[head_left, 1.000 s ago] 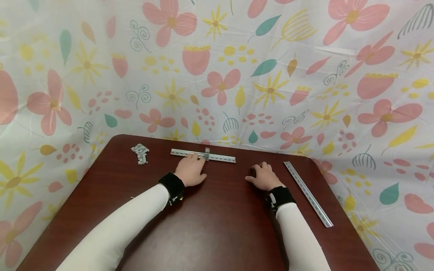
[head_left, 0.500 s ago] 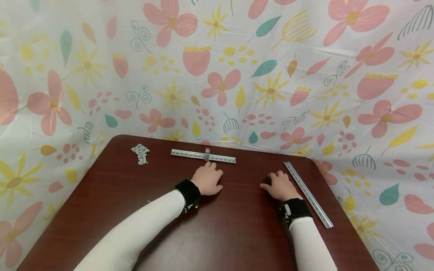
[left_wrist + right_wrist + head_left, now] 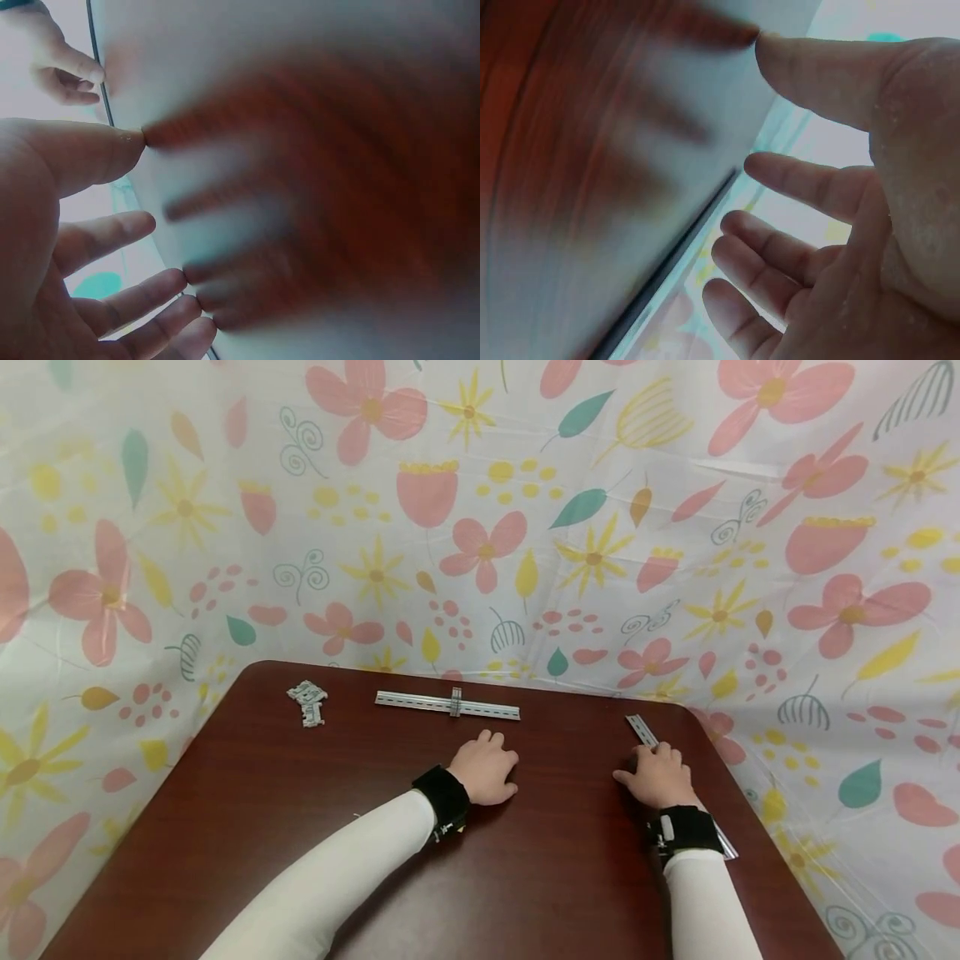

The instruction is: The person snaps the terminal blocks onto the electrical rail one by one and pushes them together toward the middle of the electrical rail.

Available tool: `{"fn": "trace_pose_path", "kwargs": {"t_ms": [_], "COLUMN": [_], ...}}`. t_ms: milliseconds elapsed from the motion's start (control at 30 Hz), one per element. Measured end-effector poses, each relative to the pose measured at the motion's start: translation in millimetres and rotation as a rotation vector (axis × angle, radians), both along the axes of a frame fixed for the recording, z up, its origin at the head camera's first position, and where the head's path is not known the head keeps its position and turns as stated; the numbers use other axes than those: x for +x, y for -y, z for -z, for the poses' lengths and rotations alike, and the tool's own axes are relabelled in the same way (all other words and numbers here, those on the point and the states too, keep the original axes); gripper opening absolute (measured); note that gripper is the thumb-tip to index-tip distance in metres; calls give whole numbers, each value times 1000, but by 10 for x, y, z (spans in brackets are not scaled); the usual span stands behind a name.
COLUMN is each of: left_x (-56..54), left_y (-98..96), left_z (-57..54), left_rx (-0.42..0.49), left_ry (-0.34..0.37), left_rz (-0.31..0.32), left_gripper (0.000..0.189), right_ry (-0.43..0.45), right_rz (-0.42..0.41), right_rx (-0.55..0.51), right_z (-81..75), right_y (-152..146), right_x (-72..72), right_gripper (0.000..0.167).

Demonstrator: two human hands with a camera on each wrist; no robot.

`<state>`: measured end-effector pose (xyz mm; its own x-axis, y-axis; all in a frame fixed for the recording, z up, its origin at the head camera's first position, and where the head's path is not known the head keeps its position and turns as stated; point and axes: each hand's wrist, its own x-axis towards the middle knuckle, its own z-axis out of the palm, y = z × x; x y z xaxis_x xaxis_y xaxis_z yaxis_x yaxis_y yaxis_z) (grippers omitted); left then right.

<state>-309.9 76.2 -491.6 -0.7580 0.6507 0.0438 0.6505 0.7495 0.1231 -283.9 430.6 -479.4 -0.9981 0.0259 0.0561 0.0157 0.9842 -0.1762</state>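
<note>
Toward the right edge of the table [image 3: 555, 877], the right hand [image 3: 660, 777], fingers parted, hides the middle of a metal strip [image 3: 642, 731]; the left hand [image 3: 486, 768], fingers spread, is near another strip [image 3: 491, 709] bearing a clip [image 3: 456, 702]; grey pieces [image 3: 309, 700] lie farther left.

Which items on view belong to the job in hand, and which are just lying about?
Likely in the job:
right-side rail, partly hidden by the right hand; contact unclear
far rail with small block across it, beyond the left hand

Lying about:
grey pieces, far left; possibly spares
floral curtain, backdrop only
</note>
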Motion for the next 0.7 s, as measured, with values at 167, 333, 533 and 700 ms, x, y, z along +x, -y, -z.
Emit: {"fn": "trace_pose_path", "kwargs": {"t_ms": [167, 333, 533, 700], "left_x": [106, 174, 262, 340], "left_y": [-129, -282, -457, -612], "left_z": [-47, -21, -21, -33], "left_rx": [-20, -42, -87, -84], "left_ry": [-12, -21, -45, -51], "left_rz": [30, 58, 72, 77], "left_gripper": [39, 33, 35, 33], "right_ry": [45, 104, 159, 199], "right_rz": [63, 102, 139, 153], "right_rx": [-21, -47, -70, -78], "right_z": [-59, -84, -130, -118], "right_y": [-166, -384, -436, -445], "right_x": [66, 104, 122, 119], "right_gripper": [71, 83, 87, 90]}}
